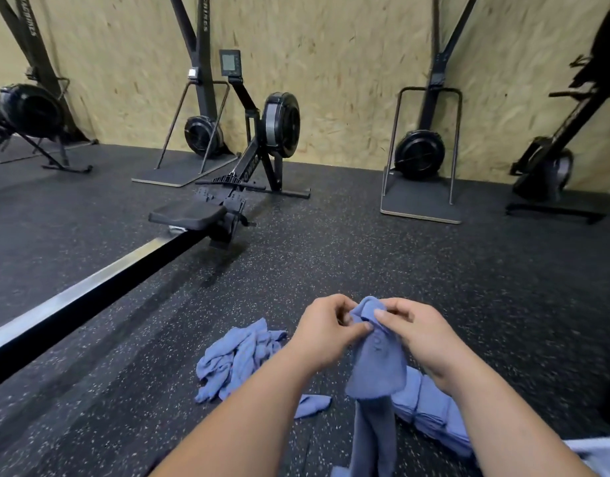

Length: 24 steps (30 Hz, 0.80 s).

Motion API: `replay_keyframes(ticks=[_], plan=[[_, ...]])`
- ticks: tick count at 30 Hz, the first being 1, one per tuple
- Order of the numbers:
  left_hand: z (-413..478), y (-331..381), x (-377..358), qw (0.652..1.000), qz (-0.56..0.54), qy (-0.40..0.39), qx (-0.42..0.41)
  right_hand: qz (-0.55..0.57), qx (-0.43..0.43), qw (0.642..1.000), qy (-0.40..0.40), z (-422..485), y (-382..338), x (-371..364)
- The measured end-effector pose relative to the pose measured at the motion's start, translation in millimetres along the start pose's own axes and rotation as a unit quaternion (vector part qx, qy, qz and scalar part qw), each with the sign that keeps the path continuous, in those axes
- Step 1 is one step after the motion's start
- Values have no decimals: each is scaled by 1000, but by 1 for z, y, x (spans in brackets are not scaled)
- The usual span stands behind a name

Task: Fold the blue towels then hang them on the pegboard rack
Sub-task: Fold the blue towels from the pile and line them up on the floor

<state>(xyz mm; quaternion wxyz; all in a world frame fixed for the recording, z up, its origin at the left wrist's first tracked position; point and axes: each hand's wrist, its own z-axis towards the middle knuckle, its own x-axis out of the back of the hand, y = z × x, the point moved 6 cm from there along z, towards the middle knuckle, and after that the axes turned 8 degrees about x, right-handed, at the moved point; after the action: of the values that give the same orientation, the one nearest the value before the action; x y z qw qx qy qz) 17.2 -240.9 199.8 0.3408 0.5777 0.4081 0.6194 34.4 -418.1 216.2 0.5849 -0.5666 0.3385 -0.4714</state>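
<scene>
Blue towel hangs above the speckled rubber floor, its top edge pinched by the left hand and right hand. Crumpled towels lie left, a folded stack right; a rowing machine stands beyond.

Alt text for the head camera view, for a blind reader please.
The left hand and right hand pinch the top of a hanging blue cloth towel over a speckled black rubber floor. Crumpled blue towels lie left, a folded blue stack right.
</scene>
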Motion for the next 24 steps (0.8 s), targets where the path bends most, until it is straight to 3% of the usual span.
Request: replay_keyframes(ticks=[5, 8, 10, 13, 16, 18, 21, 24], plan=[[26, -5, 1, 996, -40, 65, 53, -57, -23, 996, -64, 8, 15, 13], [43, -11, 6, 991, -25, 103, 78, -109, -2, 994, -7, 24, 22, 34], [53, -15, 5, 992, 40, 88, 84, -135, 18, 990, 28, 35, 20, 47], [63, -10, -7, 990, 130, 39, 35, -188, 45, 981, -4, 50, 19, 52], [68, 8, -23, 995, 88, -14, -51, -235, 61, 970, -36, 62, 24, 47], [75, 11, -29, 995, 67, -21, -64, -219, 55, 974, -30, 69, 29, 47], [85, 5, -27, 996, 83, 19, -36, -180, 22, 983, -24, 78, 41, 56], [94, -3, -11, 991, 70, 109, 19, -160, -5, 987, -23, 84, 51, 65]])
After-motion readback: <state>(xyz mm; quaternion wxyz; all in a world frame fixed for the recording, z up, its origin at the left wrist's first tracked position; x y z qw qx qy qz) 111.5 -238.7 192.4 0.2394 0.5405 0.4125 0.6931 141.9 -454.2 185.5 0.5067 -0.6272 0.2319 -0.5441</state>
